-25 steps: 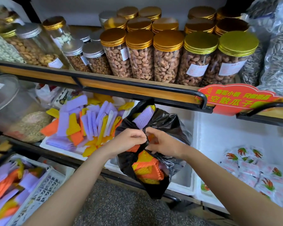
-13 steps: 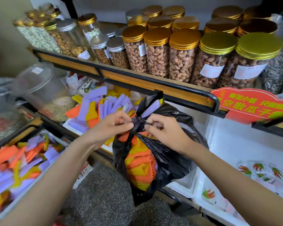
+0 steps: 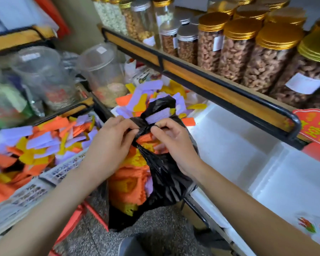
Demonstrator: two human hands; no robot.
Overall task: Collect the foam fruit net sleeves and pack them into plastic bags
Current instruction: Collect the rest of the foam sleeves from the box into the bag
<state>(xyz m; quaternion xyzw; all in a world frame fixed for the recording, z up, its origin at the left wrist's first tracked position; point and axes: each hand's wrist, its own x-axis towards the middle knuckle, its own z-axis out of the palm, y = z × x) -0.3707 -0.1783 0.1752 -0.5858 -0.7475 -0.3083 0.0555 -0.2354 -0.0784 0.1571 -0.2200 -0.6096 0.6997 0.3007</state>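
A black plastic bag [image 3: 166, 183] hangs in front of me, stuffed with orange, yellow and purple foam net sleeves [image 3: 131, 178]. My left hand [image 3: 111, 145] and my right hand [image 3: 174, 143] both pinch the bag's twisted handles at its neck, where they cross in a knot. One purple sleeve [image 3: 157, 115] pokes out above the knot. Loose sleeves [image 3: 142, 98] lie piled in the white foam box behind the bag. More sleeves [image 3: 35, 146] fill a white plastic crate [image 3: 63, 170] at the left.
A wooden shelf with a black rail [image 3: 220, 89] carries gold-lidded jars of nuts [image 3: 236, 52] above the foam boxes [image 3: 248, 148]. Clear tubs [image 3: 103, 74] stand at the back left. A red sign [image 3: 316, 126] hangs at the right. Speckled floor lies below.
The view has swung left and down, bringing the left crate of sleeves into sight. Both hands have kept hold of the bag's handles and pulled them tighter at the neck.
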